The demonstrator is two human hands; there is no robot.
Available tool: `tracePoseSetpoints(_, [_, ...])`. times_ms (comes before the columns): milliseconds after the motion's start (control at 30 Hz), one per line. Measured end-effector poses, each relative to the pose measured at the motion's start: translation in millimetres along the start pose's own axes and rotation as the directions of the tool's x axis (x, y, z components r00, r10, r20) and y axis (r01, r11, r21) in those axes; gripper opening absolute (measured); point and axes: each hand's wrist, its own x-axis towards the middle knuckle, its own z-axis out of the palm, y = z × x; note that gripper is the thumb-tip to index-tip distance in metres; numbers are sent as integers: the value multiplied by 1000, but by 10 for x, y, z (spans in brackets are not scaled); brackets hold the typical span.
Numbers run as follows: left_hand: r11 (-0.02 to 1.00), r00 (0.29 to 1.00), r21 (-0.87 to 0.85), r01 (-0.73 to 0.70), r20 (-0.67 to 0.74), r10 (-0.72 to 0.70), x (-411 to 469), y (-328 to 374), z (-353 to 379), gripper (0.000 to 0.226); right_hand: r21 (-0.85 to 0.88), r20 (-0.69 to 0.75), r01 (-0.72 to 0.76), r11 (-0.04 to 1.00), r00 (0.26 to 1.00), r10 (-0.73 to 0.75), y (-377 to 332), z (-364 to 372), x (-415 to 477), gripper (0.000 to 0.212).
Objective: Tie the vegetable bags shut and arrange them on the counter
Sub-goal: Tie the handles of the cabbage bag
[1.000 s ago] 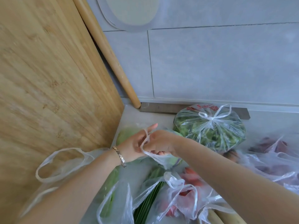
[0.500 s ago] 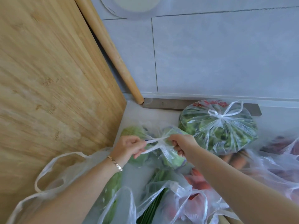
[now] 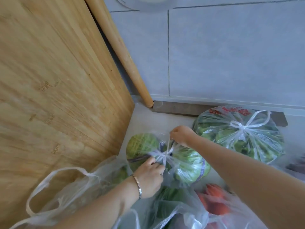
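A clear plastic bag of green cabbages point(image 3: 186, 164) lies on the counter in the corner, its handles crossed in a knot at its top. My left hand point(image 3: 149, 176), with a bracelet on the wrist, pinches one handle end on the near side of the knot. Beyond the knot, my right hand point(image 3: 181, 135) pinches the other handle end. A tied bag of green vegetables point(image 3: 239, 136) sits behind to the right, against the wall.
A large wooden cutting board point(image 3: 57, 96) and a rolling pin point(image 3: 122, 52) lean at the left. An open clear bag point(image 3: 69, 195) lies at the lower left. Bags of carrots point(image 3: 214, 202) and greens point(image 3: 168, 210) crowd the front. A metal strip point(image 3: 178, 109) runs along the tiled wall.
My hands swapped from pulling the handles sideways to pulling them near and far: the left came toward me, the right moved away, and the knot drew tight on the cabbage bag.
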Motion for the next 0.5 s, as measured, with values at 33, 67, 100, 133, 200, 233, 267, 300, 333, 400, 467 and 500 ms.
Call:
tracePoseSetpoints(33, [1000,1000,14,-12,-8,12,22,29,60,15,-38,40,13,999,999,-11,13,-8,18,20])
tracePoseSetpoints(67, [1000,1000,17,-10,-3,10,42,40,111,16,-65,59,23,998,998,-19,-11,-27,5,14])
tracePoseSetpoints(100, [1000,1000,21,-1,4,1,54,67,170,19,-84,72,32,996,997,-26,5,-16,64,21])
tracePoseSetpoints(133, [999,1000,39,19,-5,-19,72,80,205,23,-104,63,57,993,997,-51,15,-27,92,28])
tracePoseSetpoints(200, [997,995,57,59,-86,-54,118,87,261,19,-47,17,127,991,992,-127,40,-27,105,34])
tracePoseSetpoints(233, [995,988,53,82,-135,-74,146,71,280,19,-26,9,158,987,987,-158,46,-31,96,35])
tracePoseSetpoints(267, [993,978,52,107,-187,-96,153,45,299,21,-16,14,188,982,982,-188,50,-23,77,36])
tracePoseSetpoints(300, [989,964,52,136,-237,-119,158,16,312,23,-27,20,213,977,977,-212,50,-9,54,37])
tracePoseSetpoints(333, [984,946,39,175,-282,-157,171,-5,302,24,-44,24,236,971,972,-236,70,12,41,38])
tracePoseSetpoints(400, [972,912,-12,234,-344,-223,175,-16,286,27,-68,11,275,959,961,-275,111,48,-5,37])
tracePoseSetpoints(467, [956,883,-90,280,-366,-293,192,5,270,29,-119,24,314,942,949,-313,141,52,-63,35])
tracePoseSetpoints(500, [949,879,-124,290,-357,-316,204,22,261,29,-158,46,326,932,945,-323,141,50,-96,34])
